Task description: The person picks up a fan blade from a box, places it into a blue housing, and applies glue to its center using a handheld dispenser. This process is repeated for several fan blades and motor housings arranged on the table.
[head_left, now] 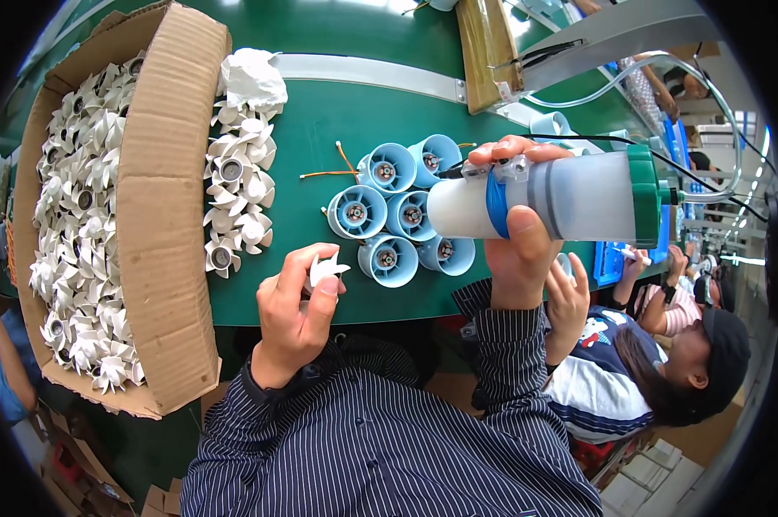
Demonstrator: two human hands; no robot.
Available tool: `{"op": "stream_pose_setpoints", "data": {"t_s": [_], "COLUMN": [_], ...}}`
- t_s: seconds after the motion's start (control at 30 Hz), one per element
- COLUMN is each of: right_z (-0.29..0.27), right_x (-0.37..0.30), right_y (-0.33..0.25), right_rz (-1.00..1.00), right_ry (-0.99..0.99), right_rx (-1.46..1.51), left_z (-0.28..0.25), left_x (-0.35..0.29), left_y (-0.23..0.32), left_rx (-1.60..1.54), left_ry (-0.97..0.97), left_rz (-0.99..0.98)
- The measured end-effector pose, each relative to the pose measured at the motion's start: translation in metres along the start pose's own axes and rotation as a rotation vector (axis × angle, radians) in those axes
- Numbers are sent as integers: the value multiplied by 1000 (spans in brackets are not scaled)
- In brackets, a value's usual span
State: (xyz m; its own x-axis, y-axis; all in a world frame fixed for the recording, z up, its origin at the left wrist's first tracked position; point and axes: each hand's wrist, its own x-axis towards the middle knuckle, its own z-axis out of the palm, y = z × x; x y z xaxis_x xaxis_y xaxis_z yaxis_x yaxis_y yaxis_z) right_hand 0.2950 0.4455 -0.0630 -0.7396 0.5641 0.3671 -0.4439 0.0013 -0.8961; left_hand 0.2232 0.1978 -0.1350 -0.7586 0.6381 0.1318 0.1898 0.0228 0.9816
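My left hand (287,312), near the table's front edge, pinches a small white fan impeller (326,269) with its blades pointing up. In my right hand (520,252) lies a large translucent dispensing syringe (591,198) with a green cap, a blue trigger lever and an air tube at its end. It is held level, its tip end toward the left; the nozzle is hardly visible against the housings. Several light-blue round fan housings (355,212) with motors in their centres stand in a cluster under and beside that end. Orange and white wires (330,175) stick out from some.
At the left, a cardboard box (167,207) is full of white impellers. More loose impellers (231,170) and a crumpled white bag (253,77) lie beside it on the green table (307,112). A metal arm (613,43) crosses the upper right. A co-worker (647,362) sits close at the right.
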Motion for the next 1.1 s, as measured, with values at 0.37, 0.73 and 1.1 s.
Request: {"op": "stream_pose_setpoints", "data": {"t_s": [0.37, 0.73, 1.1], "right_z": [-2, -3, -2], "right_x": [-1, -3, -1], "right_y": [3, 0, -6], "right_rz": [-21, 7, 23], "right_ry": [-8, -35, -58], "right_rx": [40, -72, -130], "left_z": [0, 0, -2], "left_x": [0, 0, 0], "left_y": [-1, -1, 0], "left_rx": [-5, -4, 7], "left_ry": [-2, -3, -4], "left_rz": [11, 10, 19]}}
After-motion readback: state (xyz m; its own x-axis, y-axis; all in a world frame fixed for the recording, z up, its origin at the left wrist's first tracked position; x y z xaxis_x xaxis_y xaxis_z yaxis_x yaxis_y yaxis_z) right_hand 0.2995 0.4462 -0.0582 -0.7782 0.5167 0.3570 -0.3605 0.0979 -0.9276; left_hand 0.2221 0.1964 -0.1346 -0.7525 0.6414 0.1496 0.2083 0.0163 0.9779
